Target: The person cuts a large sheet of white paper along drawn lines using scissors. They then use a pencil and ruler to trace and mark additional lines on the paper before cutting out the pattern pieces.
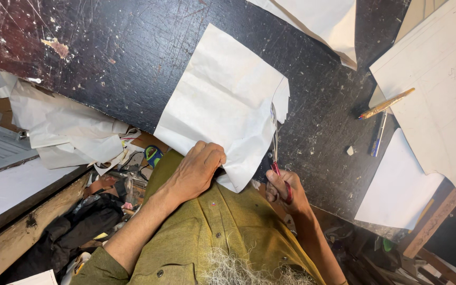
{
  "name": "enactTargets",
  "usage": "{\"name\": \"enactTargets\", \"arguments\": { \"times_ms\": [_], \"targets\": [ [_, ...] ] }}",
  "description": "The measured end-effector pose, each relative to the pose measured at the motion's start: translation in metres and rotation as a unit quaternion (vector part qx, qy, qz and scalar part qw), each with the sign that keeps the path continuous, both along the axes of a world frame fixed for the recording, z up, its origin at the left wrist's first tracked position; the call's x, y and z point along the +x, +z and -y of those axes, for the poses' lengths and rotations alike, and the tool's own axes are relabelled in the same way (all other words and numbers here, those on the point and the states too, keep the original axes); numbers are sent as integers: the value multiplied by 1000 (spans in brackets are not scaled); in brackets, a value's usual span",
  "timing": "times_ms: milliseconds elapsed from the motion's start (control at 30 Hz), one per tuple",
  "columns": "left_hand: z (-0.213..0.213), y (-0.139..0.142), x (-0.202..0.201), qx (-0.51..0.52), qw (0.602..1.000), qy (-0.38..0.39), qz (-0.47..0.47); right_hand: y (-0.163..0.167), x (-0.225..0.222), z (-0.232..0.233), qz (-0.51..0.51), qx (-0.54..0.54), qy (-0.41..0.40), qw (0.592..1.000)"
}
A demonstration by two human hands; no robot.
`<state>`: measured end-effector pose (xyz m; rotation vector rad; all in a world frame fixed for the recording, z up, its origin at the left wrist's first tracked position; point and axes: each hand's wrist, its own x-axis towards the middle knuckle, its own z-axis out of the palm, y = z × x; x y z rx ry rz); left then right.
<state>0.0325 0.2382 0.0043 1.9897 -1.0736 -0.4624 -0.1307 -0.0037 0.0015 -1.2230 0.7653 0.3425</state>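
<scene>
At the near edge of our dark, scratched table (133, 58) lies the paper (222, 100), a creased white sheet turned at a slant, one corner overhanging the edge toward our chest and the opposite corner pointing out across the wood. Our left hand (196, 171) has its fingers curled shut on the sheet's near edge, pinching it. Our right hand (283, 192) is closed through the red handles of the scissors (275, 142), whose long axis runs almost straight away from us, tips pointing outward; the blades sit in a cut along the sheet's right side, with a narrow flap of paper just right of them, and we cannot tell how far apart the blades stand. Bare wood lies open to the left and beyond the sheet, and a narrower strip lies open to its right before the pens. Counting outward: one pair of scissors, one sheet in hand, a gold pen (386, 103) and a dark pen (378, 134) lying close together, a small white scrap (350, 151) near them, a plain white sheet (397, 184) overhanging the table's edge, a large lined sheet (439, 95) at the far right and another white sheet (317, 21) beyond ours. Crumpled papers (64, 126) hang off the left edge, and clutter (80, 221) lies on the floor below.
</scene>
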Motion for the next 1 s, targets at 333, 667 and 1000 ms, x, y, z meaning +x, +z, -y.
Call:
{"name": "enactTargets", "arguments": {
  "times_ms": [333,667,1000],
  "targets": [
    [-2,7,2,12,999,-20,-21,0,9,11,15,-29,24,999],
    [-1,15,-1,35,997,-30,-68,-2,8,-20,52,-1,-24,998],
    [-1,21,2,24,993,-25,-115,-7,12,-42,63,-24,-44,997]
  ]
}}
